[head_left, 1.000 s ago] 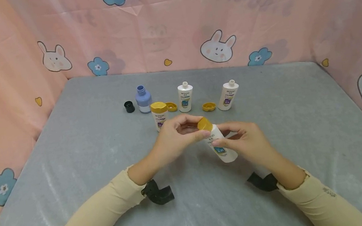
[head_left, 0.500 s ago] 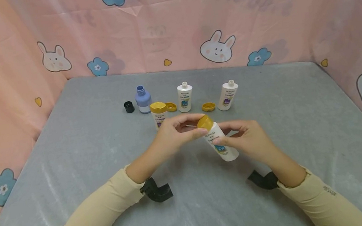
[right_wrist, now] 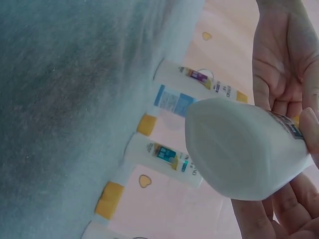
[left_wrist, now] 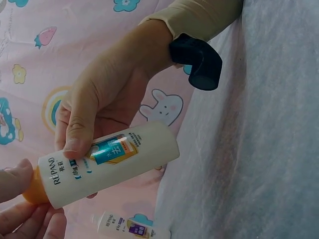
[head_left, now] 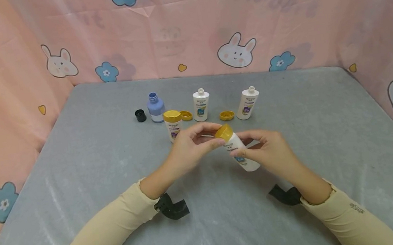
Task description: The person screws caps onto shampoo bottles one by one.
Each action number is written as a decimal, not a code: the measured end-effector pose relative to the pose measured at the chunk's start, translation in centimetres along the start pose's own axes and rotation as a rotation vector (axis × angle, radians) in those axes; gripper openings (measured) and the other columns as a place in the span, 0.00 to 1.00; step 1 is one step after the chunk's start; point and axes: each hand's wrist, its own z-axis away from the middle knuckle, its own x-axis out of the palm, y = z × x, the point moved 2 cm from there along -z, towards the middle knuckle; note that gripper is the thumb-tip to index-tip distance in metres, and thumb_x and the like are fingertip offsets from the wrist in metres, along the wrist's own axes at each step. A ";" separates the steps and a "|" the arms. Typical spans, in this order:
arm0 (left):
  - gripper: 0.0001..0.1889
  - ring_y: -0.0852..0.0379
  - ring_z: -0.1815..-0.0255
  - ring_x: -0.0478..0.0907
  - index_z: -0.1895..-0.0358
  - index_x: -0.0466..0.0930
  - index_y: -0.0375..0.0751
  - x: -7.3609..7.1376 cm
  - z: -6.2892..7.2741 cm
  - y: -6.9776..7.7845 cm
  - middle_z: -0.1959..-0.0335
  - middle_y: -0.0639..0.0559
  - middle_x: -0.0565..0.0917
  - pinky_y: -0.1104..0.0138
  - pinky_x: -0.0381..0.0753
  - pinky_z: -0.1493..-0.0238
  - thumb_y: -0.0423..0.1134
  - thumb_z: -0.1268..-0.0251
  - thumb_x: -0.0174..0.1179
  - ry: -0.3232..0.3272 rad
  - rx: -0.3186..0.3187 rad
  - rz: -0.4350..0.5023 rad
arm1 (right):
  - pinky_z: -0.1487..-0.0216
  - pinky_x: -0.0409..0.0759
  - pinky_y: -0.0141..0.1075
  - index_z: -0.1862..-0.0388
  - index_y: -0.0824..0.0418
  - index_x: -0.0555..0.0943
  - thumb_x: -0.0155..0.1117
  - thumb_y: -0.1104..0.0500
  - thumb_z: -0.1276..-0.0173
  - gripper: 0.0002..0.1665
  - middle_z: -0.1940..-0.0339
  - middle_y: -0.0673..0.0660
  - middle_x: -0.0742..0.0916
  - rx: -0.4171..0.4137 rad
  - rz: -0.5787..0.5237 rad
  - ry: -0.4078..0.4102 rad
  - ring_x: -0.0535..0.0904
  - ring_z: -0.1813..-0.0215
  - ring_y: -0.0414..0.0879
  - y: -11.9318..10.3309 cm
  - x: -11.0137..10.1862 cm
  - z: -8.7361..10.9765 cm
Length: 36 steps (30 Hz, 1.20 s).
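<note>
A white shampoo bottle (head_left: 248, 164) with a teal label leans up to the left, clear of the table, between both hands. My right hand (head_left: 272, 152) grips its body between thumb and fingers; the bottle's base faces the right wrist camera. At the top end, my left hand (head_left: 192, 145) pinches the gold cap (head_left: 225, 133) with thumb and fingertips. In the left wrist view the cap (left_wrist: 35, 186) sits against the bottle's shoulder, and the printed label (left_wrist: 113, 150) faces the camera. Just beyond the left hand stands a capped white bottle (head_left: 174, 126), its lower part partly hidden.
Behind, an uncapped blue bottle (head_left: 156, 109) stands beside a black cap (head_left: 140, 115). Two uncapped white bottles, one teal-labelled (head_left: 201, 106) and one purple-labelled (head_left: 248, 104), stand farther right. Gold caps (head_left: 226, 115) (head_left: 186, 116) lie near them on the grey table (head_left: 329, 135). A pink curtain (head_left: 185, 26) hangs behind.
Both hands stay in nearly the same place. The held bottle has turned slightly and its base has risen a little; the left fingers remain on the gold cap.
</note>
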 end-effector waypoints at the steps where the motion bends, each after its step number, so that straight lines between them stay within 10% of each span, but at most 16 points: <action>1: 0.17 0.51 0.48 0.85 0.45 0.80 0.34 0.0 0.0 0.0 0.46 0.41 0.84 0.66 0.85 0.48 0.33 0.36 0.66 0.003 0.005 -0.006 | 0.63 0.86 0.30 0.50 0.63 0.86 0.77 0.57 0.42 0.21 0.54 0.60 0.90 -0.008 0.004 -0.002 0.86 0.62 0.39 0.0 0.0 0.0; 30: 0.18 0.49 0.45 0.83 0.41 0.79 0.30 -0.4 -0.1 -0.1 0.43 0.38 0.83 0.68 0.83 0.43 0.29 0.33 0.62 -0.088 0.130 -0.045 | 0.62 0.86 0.32 0.51 0.64 0.86 0.75 0.59 0.39 0.18 0.56 0.60 0.90 -0.031 0.008 -0.033 0.84 0.60 0.36 0.1 0.0 0.0; 36: 0.19 0.50 0.45 0.83 0.40 0.79 0.33 -0.4 -0.1 0.1 0.42 0.41 0.83 0.67 0.84 0.44 0.30 0.34 0.63 -0.087 0.064 -0.009 | 0.63 0.87 0.34 0.49 0.63 0.86 0.75 0.56 0.39 0.20 0.55 0.61 0.90 0.021 -0.029 -0.052 0.87 0.62 0.44 0.1 -0.3 0.0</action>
